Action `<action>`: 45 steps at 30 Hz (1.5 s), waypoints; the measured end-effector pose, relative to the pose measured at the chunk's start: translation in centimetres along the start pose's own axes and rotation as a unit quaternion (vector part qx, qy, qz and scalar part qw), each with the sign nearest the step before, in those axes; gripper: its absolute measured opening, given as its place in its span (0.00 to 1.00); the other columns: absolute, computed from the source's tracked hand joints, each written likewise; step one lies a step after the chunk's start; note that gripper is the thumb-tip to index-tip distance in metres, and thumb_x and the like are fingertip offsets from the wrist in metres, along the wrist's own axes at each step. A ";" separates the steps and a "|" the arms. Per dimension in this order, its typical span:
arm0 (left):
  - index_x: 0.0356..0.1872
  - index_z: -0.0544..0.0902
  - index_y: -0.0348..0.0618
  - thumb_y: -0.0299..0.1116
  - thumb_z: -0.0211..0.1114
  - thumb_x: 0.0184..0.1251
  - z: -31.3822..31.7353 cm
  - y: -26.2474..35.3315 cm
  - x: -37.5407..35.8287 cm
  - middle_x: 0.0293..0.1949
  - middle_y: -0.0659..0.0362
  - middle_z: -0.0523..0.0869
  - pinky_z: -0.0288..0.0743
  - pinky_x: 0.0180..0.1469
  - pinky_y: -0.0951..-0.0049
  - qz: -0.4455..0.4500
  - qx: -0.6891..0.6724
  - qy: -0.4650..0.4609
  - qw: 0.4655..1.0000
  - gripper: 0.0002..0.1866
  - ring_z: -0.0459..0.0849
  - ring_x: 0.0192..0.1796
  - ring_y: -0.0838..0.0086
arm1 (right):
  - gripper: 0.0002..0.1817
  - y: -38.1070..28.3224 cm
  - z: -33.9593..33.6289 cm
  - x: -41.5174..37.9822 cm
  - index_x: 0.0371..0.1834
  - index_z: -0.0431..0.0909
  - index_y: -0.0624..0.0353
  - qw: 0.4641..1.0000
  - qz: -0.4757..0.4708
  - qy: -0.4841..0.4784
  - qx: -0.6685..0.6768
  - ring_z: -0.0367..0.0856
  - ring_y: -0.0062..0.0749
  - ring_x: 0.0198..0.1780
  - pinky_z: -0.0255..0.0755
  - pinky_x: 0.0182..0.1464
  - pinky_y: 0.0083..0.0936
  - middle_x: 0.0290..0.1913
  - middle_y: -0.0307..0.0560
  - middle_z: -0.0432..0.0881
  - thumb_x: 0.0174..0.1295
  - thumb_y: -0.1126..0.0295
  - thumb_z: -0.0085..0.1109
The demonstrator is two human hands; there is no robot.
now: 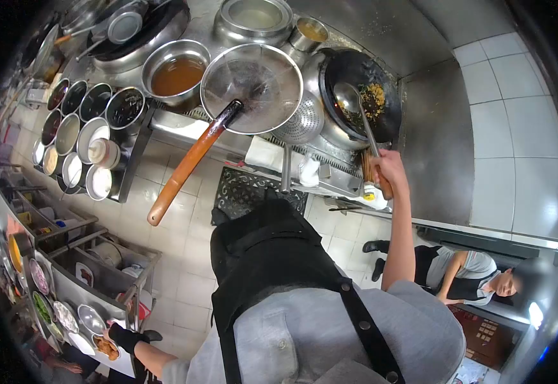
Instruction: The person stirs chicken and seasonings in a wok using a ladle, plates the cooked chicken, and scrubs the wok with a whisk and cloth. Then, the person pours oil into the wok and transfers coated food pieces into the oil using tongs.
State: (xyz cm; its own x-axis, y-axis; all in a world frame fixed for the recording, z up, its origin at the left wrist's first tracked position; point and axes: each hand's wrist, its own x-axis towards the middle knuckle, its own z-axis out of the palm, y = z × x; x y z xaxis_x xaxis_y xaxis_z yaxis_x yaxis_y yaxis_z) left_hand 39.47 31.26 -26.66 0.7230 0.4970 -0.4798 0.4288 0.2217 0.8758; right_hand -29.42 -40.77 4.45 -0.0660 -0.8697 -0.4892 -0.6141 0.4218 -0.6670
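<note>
My right hand [389, 168] is closed around the handle of a ladle [370, 131]. The ladle's bowl rests inside a black wok [388, 77], beside small golden-brown bits of food [374, 99]. Far off to the lower left, my left hand [110, 331], with a black band at the wrist, grips the rim of a small metal bowl [90, 317]. That bowl is over the side counter, close to a dish of orange-brown fried pieces [106, 347]. The fingers of my left hand show only small and partly.
A wide mesh strainer [272, 83] with a wooden handle lies near a pot of brown liquid [178, 75]. A perforated ladle [301, 118] sits left of the wok. Several seasoning containers [68, 134] stand at left. A co-worker [464, 272] is at the right.
</note>
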 end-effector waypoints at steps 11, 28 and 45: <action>0.42 0.82 0.34 0.33 0.54 0.66 -0.2 -10.7 -10.1 0.32 0.56 0.82 0.83 0.43 0.61 -0.064 0.053 -0.025 0.996 0.13 0.84 0.36 0.63 | 0.08 8.0 -3.0 11.9 0.25 0.75 0.73 0.958 -0.101 0.266 -0.038 0.83 0.40 0.16 0.77 0.18 0.34 0.17 0.56 0.80 0.56 0.76 0.52; 0.39 0.87 0.50 0.43 0.56 0.69 16.6 -54.9 -57.4 0.44 0.55 0.89 0.79 0.51 0.59 0.387 0.643 -0.652 0.108 0.14 0.86 0.50 0.60 | 0.20 12.6 -11.1 1.6 0.64 0.72 0.63 0.976 0.001 -0.119 0.184 0.70 0.21 0.11 0.65 0.11 0.25 0.19 0.36 0.70 0.68 0.78 0.56; 0.41 0.87 0.49 0.39 0.59 0.65 8.9 -74.8 -84.7 0.40 0.57 0.90 0.79 0.44 0.60 0.081 0.613 -0.761 0.197 0.12 0.86 0.44 0.66 | 0.18 15.0 -12.1 11.0 0.61 0.76 0.65 0.983 0.006 -0.060 0.176 0.68 0.17 0.11 0.62 0.12 0.19 0.18 0.36 0.73 0.68 0.78 0.54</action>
State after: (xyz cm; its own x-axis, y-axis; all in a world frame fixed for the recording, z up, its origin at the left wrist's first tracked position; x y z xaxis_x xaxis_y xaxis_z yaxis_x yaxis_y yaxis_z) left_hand -49.01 -34.90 -52.04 -0.2936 -0.6200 -0.7276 -0.5316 -0.5267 0.6633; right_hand -48.84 -47.09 -4.13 0.0355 -0.8364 -0.5470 -0.3025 0.5127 -0.8035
